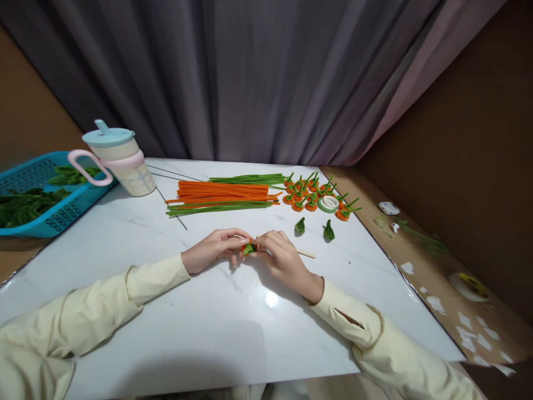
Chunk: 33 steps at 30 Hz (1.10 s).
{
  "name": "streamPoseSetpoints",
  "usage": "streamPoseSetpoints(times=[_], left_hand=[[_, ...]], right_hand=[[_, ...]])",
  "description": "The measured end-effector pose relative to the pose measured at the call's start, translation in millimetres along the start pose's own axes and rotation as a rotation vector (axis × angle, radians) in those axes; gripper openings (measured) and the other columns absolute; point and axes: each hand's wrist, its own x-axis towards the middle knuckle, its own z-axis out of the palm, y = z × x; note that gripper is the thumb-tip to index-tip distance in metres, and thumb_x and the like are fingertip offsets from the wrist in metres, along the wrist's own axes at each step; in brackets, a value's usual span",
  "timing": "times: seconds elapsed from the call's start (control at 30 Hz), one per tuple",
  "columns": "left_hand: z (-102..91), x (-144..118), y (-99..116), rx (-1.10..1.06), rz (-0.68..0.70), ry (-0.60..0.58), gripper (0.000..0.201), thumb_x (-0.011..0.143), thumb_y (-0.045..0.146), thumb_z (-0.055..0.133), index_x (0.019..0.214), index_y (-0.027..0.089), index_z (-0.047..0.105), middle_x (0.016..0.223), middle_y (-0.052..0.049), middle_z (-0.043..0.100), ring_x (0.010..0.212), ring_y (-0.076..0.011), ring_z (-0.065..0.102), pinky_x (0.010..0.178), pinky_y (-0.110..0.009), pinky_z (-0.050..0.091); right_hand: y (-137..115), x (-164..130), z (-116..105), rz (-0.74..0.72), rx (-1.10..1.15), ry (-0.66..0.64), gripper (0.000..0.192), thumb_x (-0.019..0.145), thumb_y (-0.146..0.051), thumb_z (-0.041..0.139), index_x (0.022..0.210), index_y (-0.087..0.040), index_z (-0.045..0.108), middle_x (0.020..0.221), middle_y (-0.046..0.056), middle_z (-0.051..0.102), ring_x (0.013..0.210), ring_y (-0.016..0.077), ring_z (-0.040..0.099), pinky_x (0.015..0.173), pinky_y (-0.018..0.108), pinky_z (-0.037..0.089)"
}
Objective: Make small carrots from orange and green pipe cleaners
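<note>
Between my two hands is a small orange and green pipe-cleaner piece (249, 249), partly covered by the fingers. My left hand (219, 247) pinches it from the left, thumb and fingertips closed on it. From the other side my right hand (280, 256) grips the same piece with curled fingers. A thin wooden stick (307, 254) lies just right of my right hand. Beyond that hand sit two dark green pipe-cleaner pieces, one nearer (300, 225) and one farther right (328, 230).
Orange pipe cleaners (222, 191) and green ones (220, 208) lie bundled behind my hands. Several finished orange pieces with green stems (311, 204) surround a tape roll (328, 204). A straw cup (125, 161) and a blue basket (62, 216) stand left. Paper scraps (436, 303) lie right.
</note>
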Motion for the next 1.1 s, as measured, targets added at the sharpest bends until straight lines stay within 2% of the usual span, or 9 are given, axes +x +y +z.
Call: streamPoseSetpoints(times=[0.27, 0.5, 0.57, 0.7, 0.93, 1.03, 1.1], left_hand=[[2.1, 0, -2, 0.013, -0.022, 0.047, 0.026, 0.074, 0.03, 0.071, 0.092, 0.012, 0.064, 0.058, 0.0, 0.063, 0.052, -0.0103, 0.058, 0.056, -0.023, 0.049], [2.7, -1, -4, -0.019, -0.016, 0.083, 0.026, 0.072, 0.032, 0.072, 0.089, 0.013, 0.064, 0.069, -0.003, 0.068, 0.053, -0.01, 0.06, 0.057, -0.024, 0.052], [3.0, -1, -3, -0.011, -0.024, 0.086, 0.026, 0.071, 0.032, 0.072, 0.087, 0.013, 0.064, 0.07, -0.004, 0.068, 0.053, -0.0102, 0.06, 0.057, -0.024, 0.052], [4.1, 0, -3, -0.011, -0.043, 0.089, 0.027, 0.071, 0.032, 0.072, 0.088, 0.013, 0.064, 0.059, -0.001, 0.065, 0.052, -0.0113, 0.06, 0.058, -0.026, 0.053], [7.9, -3, -3, 0.06, -0.036, 0.079, 0.028, 0.074, 0.035, 0.068, 0.089, 0.012, 0.064, 0.051, -0.001, 0.063, 0.047, -0.0119, 0.059, 0.054, -0.024, 0.051], [9.8, -3, -2, 0.017, -0.027, 0.094, 0.035, 0.077, 0.039, 0.065, 0.1, 0.013, 0.061, 0.061, -0.004, 0.067, 0.05, -0.0135, 0.061, 0.052, -0.025, 0.051], [9.8, -3, -2, -0.022, -0.02, 0.091, 0.037, 0.078, 0.04, 0.064, 0.103, 0.013, 0.058, 0.073, -0.008, 0.07, 0.055, -0.0142, 0.063, 0.052, -0.026, 0.053]], right_hand=[[0, 0, 0, -0.067, -0.084, -0.006, 0.009, 0.093, -0.021, 0.046, 0.094, -0.017, 0.054, 0.085, 0.008, 0.062, 0.082, 0.0193, 0.055, 0.072, 0.033, 0.039], [0, 0, 1, -0.04, -0.085, 0.035, 0.018, 0.094, -0.025, 0.045, 0.079, -0.019, 0.053, 0.071, 0.004, 0.059, 0.07, 0.017, 0.052, 0.068, 0.031, 0.037], [0, 1, -1, -0.032, -0.071, 0.038, 0.016, 0.094, -0.028, 0.047, 0.082, -0.019, 0.053, 0.074, 0.004, 0.06, 0.072, 0.0173, 0.053, 0.068, 0.031, 0.037], [-3, 3, -6, -0.026, -0.034, 0.021, 0.014, 0.093, -0.032, 0.049, 0.094, -0.018, 0.053, 0.08, 0.005, 0.062, 0.075, 0.0179, 0.054, 0.071, 0.031, 0.038], [-8, 9, -3, -0.01, -0.042, -0.053, 0.019, 0.094, -0.019, 0.039, 0.079, -0.019, 0.051, 0.072, 0.003, 0.06, 0.068, 0.0159, 0.053, 0.069, 0.029, 0.04], [-4, 20, -15, 0.046, -0.112, -0.005, 0.018, 0.091, -0.017, 0.043, 0.075, -0.02, 0.05, 0.069, 0.002, 0.06, 0.066, 0.0153, 0.054, 0.067, 0.027, 0.04], [4, 33, -38, 0.104, -0.188, 0.051, 0.018, 0.089, -0.017, 0.046, 0.072, -0.02, 0.049, 0.069, 0.003, 0.06, 0.066, 0.0159, 0.053, 0.066, 0.027, 0.04]])
